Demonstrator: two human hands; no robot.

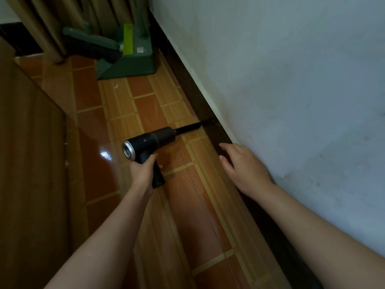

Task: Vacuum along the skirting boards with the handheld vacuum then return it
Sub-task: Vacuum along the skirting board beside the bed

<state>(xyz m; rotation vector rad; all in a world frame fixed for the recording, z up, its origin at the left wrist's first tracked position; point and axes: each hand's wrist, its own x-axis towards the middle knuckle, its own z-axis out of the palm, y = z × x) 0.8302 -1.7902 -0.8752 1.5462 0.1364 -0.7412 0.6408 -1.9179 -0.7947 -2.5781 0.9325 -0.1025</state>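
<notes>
My left hand (pixel 143 173) grips the pistol handle of a black handheld vacuum (pixel 154 138) with a silver rear cap. Its thin black nozzle points right and its tip touches the dark brown skirting board (pixel 198 101) at the foot of the white wall. My right hand (pixel 243 167) hovers with relaxed, spread fingers just beside the skirting board, to the right of the vacuum, holding nothing.
The floor is glossy orange-brown tile (pixel 145 109). A green dustpan and broom set (pixel 127 55) stands against the wall further ahead, beside beige curtains (pixel 48 24). A brown wooden furniture panel (pixel 31 142) borders the narrow floor strip on the left.
</notes>
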